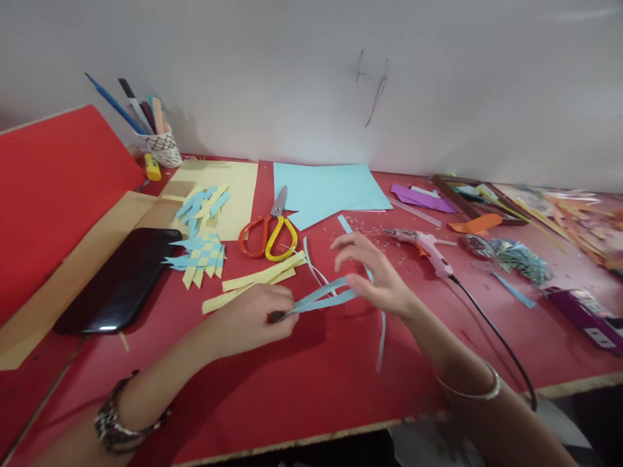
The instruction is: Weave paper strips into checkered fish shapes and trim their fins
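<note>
My left hand (pixel 257 318) is closed, pinching one end of a folded pale blue paper strip (pixel 328 300). A small dark thing, which I cannot make out, shows at its fingertips. My right hand (pixel 372 272) has its thumb and fingers apart, at the strip's other end; whether the thumb touches the paper I cannot tell. Beyond my left hand lie yellow paper strips (pixel 260 275). Thin white slivers (pixel 316 272) are beside them, and another blue strip (pixel 344 224) runs partly behind my right hand.
Scissors (pixel 277 220) lie behind the strips. Woven blue-yellow paper pieces (pixel 207 256) and a black phone (pixel 121 285) are at left. Blue paper (pixel 331 191) lies near the wall. A pink glue gun (pixel 426 250) with a trailing cord (pixel 491 331) is at right, before a purple device (pixel 586 318).
</note>
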The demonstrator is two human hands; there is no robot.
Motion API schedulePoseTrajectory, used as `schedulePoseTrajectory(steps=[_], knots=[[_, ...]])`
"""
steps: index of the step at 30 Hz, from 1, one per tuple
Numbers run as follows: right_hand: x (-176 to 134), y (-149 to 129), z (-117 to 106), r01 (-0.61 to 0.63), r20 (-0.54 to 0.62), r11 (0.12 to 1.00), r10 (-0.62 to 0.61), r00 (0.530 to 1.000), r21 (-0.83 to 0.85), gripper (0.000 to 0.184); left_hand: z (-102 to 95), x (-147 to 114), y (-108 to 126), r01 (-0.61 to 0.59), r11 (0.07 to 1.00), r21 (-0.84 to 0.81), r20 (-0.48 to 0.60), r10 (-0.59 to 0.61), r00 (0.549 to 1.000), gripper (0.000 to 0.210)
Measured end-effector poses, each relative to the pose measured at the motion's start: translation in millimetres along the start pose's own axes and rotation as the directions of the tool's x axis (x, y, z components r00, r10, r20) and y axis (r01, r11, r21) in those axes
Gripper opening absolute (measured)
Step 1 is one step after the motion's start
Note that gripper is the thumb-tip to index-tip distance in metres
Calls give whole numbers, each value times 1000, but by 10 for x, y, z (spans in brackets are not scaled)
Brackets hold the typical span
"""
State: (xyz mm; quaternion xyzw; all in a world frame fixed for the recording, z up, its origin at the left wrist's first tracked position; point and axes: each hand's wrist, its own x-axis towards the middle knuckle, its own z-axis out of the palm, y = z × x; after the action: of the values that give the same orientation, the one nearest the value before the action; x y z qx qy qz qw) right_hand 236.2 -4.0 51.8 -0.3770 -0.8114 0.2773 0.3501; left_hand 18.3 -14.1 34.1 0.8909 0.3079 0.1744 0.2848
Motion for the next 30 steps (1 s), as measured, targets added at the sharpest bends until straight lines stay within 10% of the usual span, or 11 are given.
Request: schedulePoseTrajectory(steps=[8, 18, 30], knots=[[-61, -130, 304, 163, 369, 941, -44, 928, -296, 20, 29, -17, -13, -35, 999, -22, 26, 36, 999, 28], [-32, -59, 257, 89, 266, 980, -39, 963, -177, 31, -57, -8, 5, 289, 806, -516, -204, -444, 872, 32], [-27, -70, 273, 23, 390, 983, 50, 919, -180, 30, 60, 11, 83, 250, 809, -532, -207, -411, 888, 17]])
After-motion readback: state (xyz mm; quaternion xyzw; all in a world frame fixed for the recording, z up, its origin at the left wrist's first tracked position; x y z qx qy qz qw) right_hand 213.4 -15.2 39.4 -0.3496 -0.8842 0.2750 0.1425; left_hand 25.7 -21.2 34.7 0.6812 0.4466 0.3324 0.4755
